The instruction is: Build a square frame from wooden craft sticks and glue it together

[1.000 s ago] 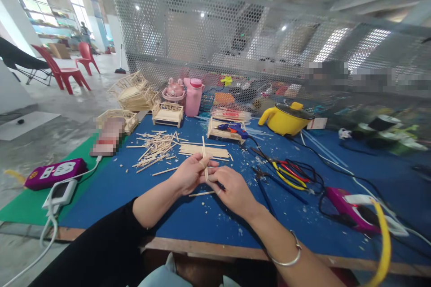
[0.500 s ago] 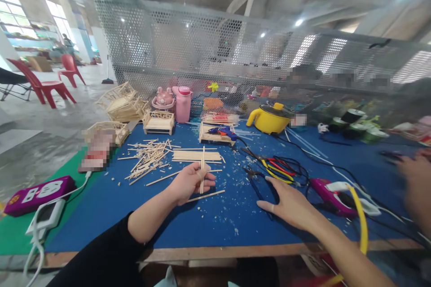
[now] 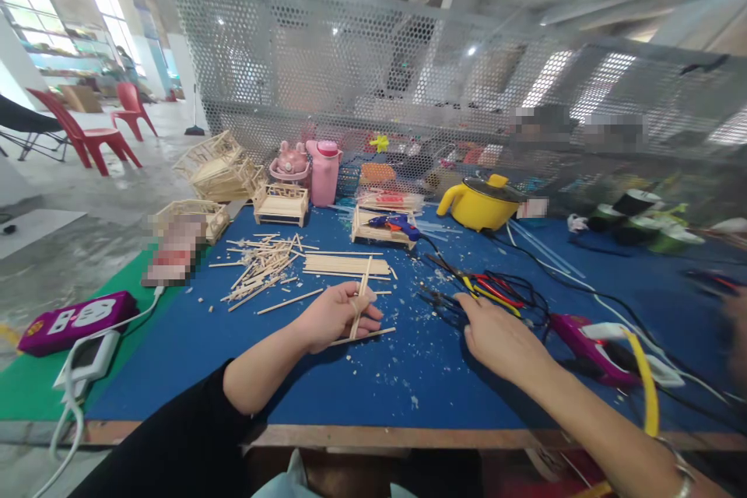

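Observation:
My left hand [image 3: 341,317] pinches a couple of thin wooden sticks [image 3: 362,292], held steeply with their tops leaning slightly right. Under that hand another stick [image 3: 379,333] lies on the blue mat. My right hand [image 3: 502,338] is closed around the handles of a pair of pliers [image 3: 435,297], whose dark jaws point left, low over the mat. Most of the handles is hidden by the fingers. Behind my left hand is a neat row of sticks [image 3: 344,264], and to its left a loose heap of short sticks [image 3: 265,268].
A blue glue gun [image 3: 397,226] rests on a small wooden frame. Another small wooden bed [image 3: 281,206], a pink jug [image 3: 324,175] and a yellow pot [image 3: 484,206] stand behind. Cables and a purple power strip [image 3: 592,350] lie right. A co-worker's blurred hand shows at the far right.
My right hand, open beside the pliers before, has closed on their handles, and the pliers have shifted. The sticks in my left hand have tilted a little to the right.

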Available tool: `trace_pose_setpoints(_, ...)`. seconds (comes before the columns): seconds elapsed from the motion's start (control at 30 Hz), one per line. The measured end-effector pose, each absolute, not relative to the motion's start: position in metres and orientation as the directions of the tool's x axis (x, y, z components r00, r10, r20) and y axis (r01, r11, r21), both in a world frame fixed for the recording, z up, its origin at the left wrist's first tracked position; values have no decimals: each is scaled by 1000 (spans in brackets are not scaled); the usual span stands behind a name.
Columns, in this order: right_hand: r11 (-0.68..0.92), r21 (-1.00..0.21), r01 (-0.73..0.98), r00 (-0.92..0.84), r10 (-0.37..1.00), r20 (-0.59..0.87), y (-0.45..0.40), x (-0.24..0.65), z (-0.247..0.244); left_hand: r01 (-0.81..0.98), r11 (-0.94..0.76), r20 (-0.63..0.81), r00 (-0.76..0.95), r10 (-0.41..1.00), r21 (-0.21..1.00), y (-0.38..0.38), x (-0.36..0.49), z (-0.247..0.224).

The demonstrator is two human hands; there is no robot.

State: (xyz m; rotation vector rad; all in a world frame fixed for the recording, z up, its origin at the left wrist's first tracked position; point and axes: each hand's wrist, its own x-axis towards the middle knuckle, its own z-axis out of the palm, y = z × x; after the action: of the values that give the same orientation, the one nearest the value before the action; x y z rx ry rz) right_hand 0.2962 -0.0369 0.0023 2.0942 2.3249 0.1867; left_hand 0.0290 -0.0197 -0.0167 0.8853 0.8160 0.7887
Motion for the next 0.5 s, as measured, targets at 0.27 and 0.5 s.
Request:
trace_pose_setpoints(0.27,396,-448,802,-442,897,1,-28,259,9,-213,364,-219,502,837,907,-20,30,-21)
trace_pose_setpoints(0.5,373,-340,864,-406,914,-29,-21,245,24,-218,366,-226,481,847,905,-22,27,-10)
